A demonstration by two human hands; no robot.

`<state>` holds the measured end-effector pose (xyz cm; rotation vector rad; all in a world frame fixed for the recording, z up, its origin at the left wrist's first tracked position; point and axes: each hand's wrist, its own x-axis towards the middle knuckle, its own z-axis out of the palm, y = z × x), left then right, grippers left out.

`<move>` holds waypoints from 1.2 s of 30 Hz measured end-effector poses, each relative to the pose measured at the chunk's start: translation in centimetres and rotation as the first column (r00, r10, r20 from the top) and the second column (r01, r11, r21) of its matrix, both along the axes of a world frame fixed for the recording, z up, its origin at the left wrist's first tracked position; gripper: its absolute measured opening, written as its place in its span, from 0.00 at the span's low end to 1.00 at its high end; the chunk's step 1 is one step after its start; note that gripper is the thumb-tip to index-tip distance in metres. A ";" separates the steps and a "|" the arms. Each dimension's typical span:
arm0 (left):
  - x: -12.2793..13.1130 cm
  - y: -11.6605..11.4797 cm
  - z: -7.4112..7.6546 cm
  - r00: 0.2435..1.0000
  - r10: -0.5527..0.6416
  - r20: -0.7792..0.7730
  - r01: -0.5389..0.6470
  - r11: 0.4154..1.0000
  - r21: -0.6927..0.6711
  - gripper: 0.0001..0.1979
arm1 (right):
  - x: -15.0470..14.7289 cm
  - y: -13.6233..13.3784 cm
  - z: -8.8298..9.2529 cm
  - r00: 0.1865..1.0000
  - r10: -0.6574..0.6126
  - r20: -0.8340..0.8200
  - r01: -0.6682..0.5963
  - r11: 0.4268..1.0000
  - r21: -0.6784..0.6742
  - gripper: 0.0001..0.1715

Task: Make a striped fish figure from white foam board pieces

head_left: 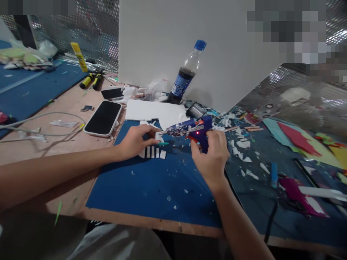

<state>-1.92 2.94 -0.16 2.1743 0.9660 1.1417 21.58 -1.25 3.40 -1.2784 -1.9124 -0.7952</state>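
Note:
My right hand (210, 155) is wrapped round the handle of a blue glue gun (189, 127) with a red light lit on its side. The gun's nozzle points left, up against a small white piece (159, 137) pinched in my left hand (138, 141). A thin green strip (163, 143) shows just under that piece. Below my left fingers, several small white foam strips (153, 152) lie in a row on the blue cutting mat (151, 187).
A cola bottle (185, 77) stands behind, before a white board (162, 39). White sheets (146, 110) lie at the mat's far edge. Left are a phone (103, 118), pliers (90, 80) and a glue stick (78, 57); right, foam scraps (244, 144) and coloured paper (298, 139).

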 end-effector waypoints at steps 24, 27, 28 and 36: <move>0.1 -0.1 0.2 1.000 0.020 0.021 -0.019 0.998 -0.063 0.14 | 0.2 -0.2 0.2 0.999 -0.044 0.006 0.044 0.999 -0.014 0.10; 0.1 -0.1 0.2 0.999 0.024 0.027 -0.022 0.997 -0.080 0.15 | 0.3 -0.1 0.1 0.998 -0.058 -0.007 0.058 0.998 -0.034 0.09; 0.0 -0.1 0.2 0.999 0.025 0.028 -0.023 0.996 -0.081 0.15 | 0.4 -0.1 0.0 0.998 -0.063 -0.011 0.062 0.997 -0.043 0.09; -0.1 -0.1 0.2 0.999 0.025 0.032 -0.022 0.996 -0.089 0.14 | 0.2 0.0 0.1 0.999 -0.041 0.005 0.041 0.999 -0.006 0.09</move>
